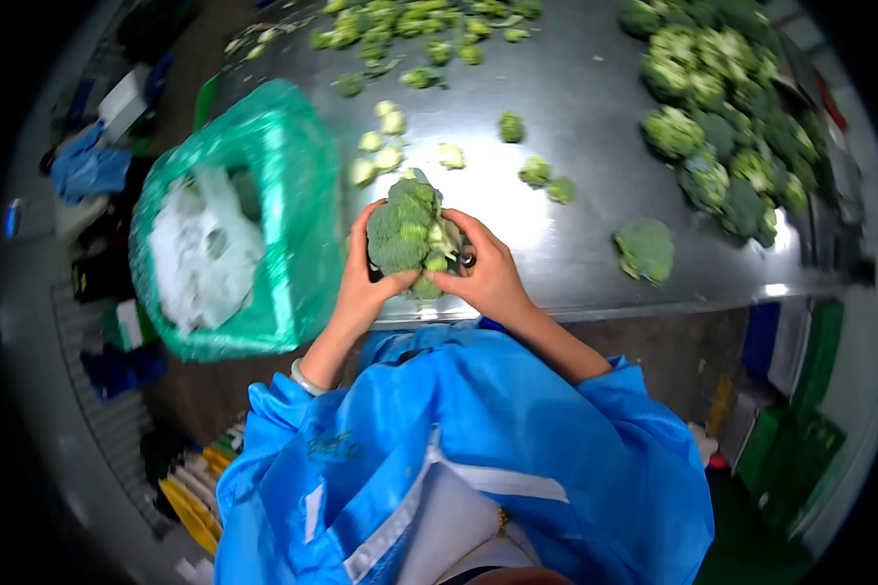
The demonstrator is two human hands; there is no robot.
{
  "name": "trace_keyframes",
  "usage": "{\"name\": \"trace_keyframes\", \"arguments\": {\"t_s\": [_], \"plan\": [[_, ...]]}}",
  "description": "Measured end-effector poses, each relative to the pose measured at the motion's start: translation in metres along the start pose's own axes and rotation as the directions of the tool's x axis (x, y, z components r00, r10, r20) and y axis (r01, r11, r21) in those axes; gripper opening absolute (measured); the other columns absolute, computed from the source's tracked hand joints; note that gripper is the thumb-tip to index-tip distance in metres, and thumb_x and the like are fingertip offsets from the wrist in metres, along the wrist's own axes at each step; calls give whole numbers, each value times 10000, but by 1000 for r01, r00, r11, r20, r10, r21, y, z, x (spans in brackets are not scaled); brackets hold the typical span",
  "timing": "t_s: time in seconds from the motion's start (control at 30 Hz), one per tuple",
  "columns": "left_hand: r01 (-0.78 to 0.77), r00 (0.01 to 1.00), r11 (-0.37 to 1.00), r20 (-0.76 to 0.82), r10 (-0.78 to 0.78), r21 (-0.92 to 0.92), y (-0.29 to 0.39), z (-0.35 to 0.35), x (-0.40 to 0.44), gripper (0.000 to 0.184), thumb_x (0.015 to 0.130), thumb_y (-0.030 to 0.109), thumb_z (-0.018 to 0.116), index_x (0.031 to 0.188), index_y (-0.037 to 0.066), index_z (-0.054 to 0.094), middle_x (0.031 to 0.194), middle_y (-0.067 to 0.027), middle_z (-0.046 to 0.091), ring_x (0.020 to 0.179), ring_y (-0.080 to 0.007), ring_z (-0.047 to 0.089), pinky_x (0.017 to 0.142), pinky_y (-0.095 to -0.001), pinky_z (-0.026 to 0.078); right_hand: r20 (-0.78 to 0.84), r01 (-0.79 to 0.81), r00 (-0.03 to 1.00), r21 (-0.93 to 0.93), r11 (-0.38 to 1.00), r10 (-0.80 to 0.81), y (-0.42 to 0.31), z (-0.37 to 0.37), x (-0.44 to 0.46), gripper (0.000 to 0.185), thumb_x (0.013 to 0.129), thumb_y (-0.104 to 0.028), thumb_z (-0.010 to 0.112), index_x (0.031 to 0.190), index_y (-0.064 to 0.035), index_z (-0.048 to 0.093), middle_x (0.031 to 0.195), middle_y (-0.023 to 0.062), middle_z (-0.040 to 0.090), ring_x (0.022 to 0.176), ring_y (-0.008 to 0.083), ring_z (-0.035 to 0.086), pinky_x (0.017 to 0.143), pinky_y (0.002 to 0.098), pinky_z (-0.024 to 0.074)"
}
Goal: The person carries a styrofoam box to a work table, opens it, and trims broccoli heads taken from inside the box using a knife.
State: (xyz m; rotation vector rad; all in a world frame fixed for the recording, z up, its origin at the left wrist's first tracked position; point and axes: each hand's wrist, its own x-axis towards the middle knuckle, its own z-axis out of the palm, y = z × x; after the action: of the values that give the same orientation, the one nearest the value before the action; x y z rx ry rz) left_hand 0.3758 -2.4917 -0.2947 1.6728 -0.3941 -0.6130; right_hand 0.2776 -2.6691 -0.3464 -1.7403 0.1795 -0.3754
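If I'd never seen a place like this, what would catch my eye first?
Probably the broccoli head between the left hand and right hand, above a bright blue jacket. Next, the shiny green plastic bag to the left, with white plastic inside, and the broccoli pile at the metal table's far right.

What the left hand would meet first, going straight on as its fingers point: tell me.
Beyond the broccoli head it holds, the left hand would probably first meet the pale cut pieces on the table, though depth is unclear.
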Motion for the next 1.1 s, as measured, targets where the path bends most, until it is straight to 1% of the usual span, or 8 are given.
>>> {"name": "trace_keyframes", "arguments": {"t_s": [0.1,0.23,0.33,0.43,0.57,0.7,1.03,1.1], "plan": [[88,978,985,201,-56,-151,-5,18,12,905,818,188,703,1561,122,190,1455,-182,372,1233,-274,507,1000,-399,466,118,-493,863,407,769,491,12,-44,-6,601,853,-140,703,1403,-69,472,939,22,605,583,63,524,459,214,421],[95,952,994,295,-77,-49,-2,0,15,665,909,130,654,1495,75,343,1456,-132,413,1147,-214,555,897,-404,548,-35,-407,655,825,392,755,74,-127,-21,261,970,-350,515,1064,-109,544,803,24,582,590,110,564,437,241,446],[88,987,992,125,-99,87,-1,-50,11,461,905,103,671,1338,40,528,1257,-67,595,994,-128,602,823,-288,525,-455,-249,594,681,689,664,104,-234,-4,453,934,-512,578,1161,-121,554,970,57,631,658,181,573,498,314,482],[41,976,990,-218,-11,134,-6,-108,2,457,905,133,669,1320,17,516,1177,-75,614,840,-141,634,785,-294,529,-382,-146,633,795,589,673,148,-384,27,505,926,-531,587,1193,-102,579,861,64,629,590,160,528,478,287,440],[-34,838,992,-538,94,120,-34,-209,8,278,940,61,566,1200,-38,581,1036,-110,666,835,-166,658,793,-313,550,-536,179,776,693,699,333,124,-420,77,383,985,-314,583,1234,-23,560,1385,157,558,540,96,336,461,223,337],[33,989,654,-119,87,756,-63,-256,34,291,867,7,569,1148,0,646,1086,-175,695,960,-289,685,849,-370,525,-387,-238,772,560,794,504,87,-257,95,296,941,-164,635,1201,-38,566,1060,103,649,525,48,375,429,201,322],[-203,775,0,161,-611,979,-94,-290,19,514,783,164,662,1289,177,572,1316,-115,505,984,-345,644,773,-448,532,53,-734,598,437,520,800,66,16,0,313,881,-77,641,1171,9,563,894,125,634,526,95,461,427,250,381],[-318,848,-50,260,-462,947,-111,-286,7,529,772,172,669,1292,143,575,1358,-109,479,1050,-317,604,815,-420,499,76,-759,563,443,478,823,66,33,-6,300,886,-80,635,1163,12,566,894,130,634,531,103,464,432,260,384]]}}
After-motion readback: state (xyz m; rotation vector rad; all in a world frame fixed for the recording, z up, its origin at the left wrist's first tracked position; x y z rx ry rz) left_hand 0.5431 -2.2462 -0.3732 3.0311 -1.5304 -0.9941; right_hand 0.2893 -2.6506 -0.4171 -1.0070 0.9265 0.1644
